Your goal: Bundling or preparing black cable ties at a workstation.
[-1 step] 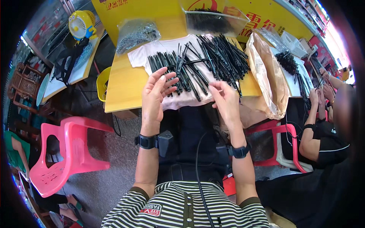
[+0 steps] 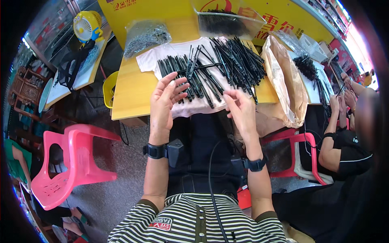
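My left hand [image 2: 163, 101] is raised at the near edge of the table, palm turned inward. Its fingers are spread, with nothing in them. Across from it hovers my right hand [image 2: 243, 111], fingers loosely bent and apart, and I see nothing held there. Just beyond the left hand lies a pile of thin black sticks [image 2: 174, 69], some crossing one another. A second, denser heap of black sticks [image 2: 239, 60] lies beyond the right hand. Both rest on a pale pink cloth [image 2: 148, 58], shaped like a shirt, spread over the yellow wooden table [image 2: 131, 93].
Behind the piles are a clear bag of small parts [image 2: 148, 38] and a clear bin of dark pieces [image 2: 223, 24]. An open brown paper bag [image 2: 283, 77] stands at right. Pink chairs [image 2: 75, 158] flank me. A co-worker's hands [image 2: 344, 99] handle black sticks at far right.
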Demonstrator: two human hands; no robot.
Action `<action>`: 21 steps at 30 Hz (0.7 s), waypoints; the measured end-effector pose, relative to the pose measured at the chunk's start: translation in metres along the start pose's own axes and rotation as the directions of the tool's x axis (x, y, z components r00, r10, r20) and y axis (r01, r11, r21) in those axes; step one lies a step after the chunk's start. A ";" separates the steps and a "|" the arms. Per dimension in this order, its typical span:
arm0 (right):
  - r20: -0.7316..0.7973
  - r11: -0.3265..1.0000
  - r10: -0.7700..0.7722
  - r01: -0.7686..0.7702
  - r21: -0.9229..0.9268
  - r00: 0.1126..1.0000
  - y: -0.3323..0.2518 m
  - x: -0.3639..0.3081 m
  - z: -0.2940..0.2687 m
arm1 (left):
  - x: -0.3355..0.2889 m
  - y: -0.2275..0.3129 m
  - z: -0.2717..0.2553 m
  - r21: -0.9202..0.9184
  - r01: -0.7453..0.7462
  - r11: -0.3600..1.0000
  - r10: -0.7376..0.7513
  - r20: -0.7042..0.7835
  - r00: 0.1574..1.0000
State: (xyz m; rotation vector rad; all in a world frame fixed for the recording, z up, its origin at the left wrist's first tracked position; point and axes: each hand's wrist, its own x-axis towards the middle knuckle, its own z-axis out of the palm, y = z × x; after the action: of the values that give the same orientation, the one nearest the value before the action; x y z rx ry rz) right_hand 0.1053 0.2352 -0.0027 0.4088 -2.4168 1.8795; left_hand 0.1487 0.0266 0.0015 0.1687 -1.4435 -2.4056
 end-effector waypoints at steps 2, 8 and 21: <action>0.027 0.998 0.068 -0.067 -0.016 0.997 -0.001 -0.011 -0.006 | 0.003 0.003 -0.007 0.007 -0.009 1.000 0.009 -0.027 1.000; 0.104 0.987 0.158 -0.161 0.017 0.982 -0.002 -0.019 -0.013 | 0.016 0.011 -0.020 0.322 -0.121 0.939 0.158 -0.092 0.983; 0.217 0.998 0.055 -0.052 -0.020 0.975 -0.027 0.000 0.009 | 0.038 -0.011 0.003 0.852 -0.258 0.456 0.284 0.135 0.949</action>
State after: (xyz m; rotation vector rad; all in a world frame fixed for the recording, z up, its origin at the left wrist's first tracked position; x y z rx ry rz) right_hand 0.1131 0.2206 0.0209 0.5827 -2.6004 1.9310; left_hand 0.1099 0.0215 -0.0040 0.1719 -2.3360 -1.2005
